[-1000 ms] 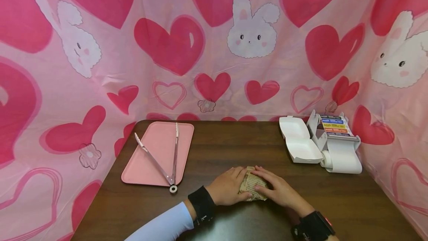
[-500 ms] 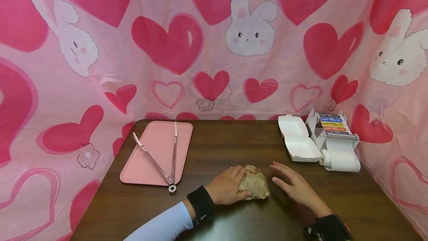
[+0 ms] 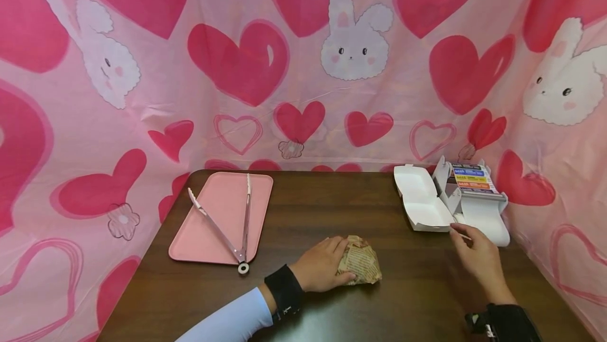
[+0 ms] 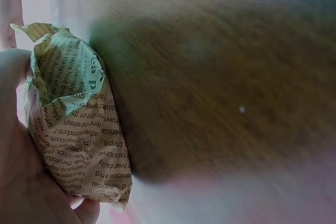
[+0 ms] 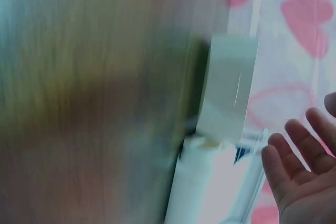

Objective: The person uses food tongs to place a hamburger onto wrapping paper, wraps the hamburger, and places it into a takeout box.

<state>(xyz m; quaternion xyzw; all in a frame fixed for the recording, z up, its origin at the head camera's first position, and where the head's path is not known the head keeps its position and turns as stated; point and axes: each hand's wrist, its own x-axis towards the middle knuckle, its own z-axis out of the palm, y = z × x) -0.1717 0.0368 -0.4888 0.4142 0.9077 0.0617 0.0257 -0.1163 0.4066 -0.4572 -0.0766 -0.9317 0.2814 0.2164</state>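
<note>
A rounded bundle wrapped in newsprint-patterned paper [image 3: 362, 262] sits on the brown table at front centre. My left hand [image 3: 322, 264] holds it from the left side, thumb at the near edge. In the left wrist view, the crumpled printed wrap [image 4: 86, 135] lies against the palm and fingers [image 4: 23, 177]. Over at the right, my right hand [image 3: 480, 260] is in the air with nothing in it, close to an open white hinged box [image 3: 430, 211]. The right wrist view has its fingers [image 5: 302, 156] spread loosely, and the blurred box [image 5: 228, 87] stands beyond them.
A dispenser with coloured labels [image 3: 474, 179] stands right of the box, and a white roll with its paper sheet [image 3: 486, 226] hangs from its front. At the left, metal tongs [image 3: 219, 232] lie spread across a pink tray [image 3: 227, 197]. Pink heart-patterned cloth surrounds the table.
My right hand has let go of the wrapped bundle and moved right, to the near side of the white box. The left hand has stayed on the bundle.
</note>
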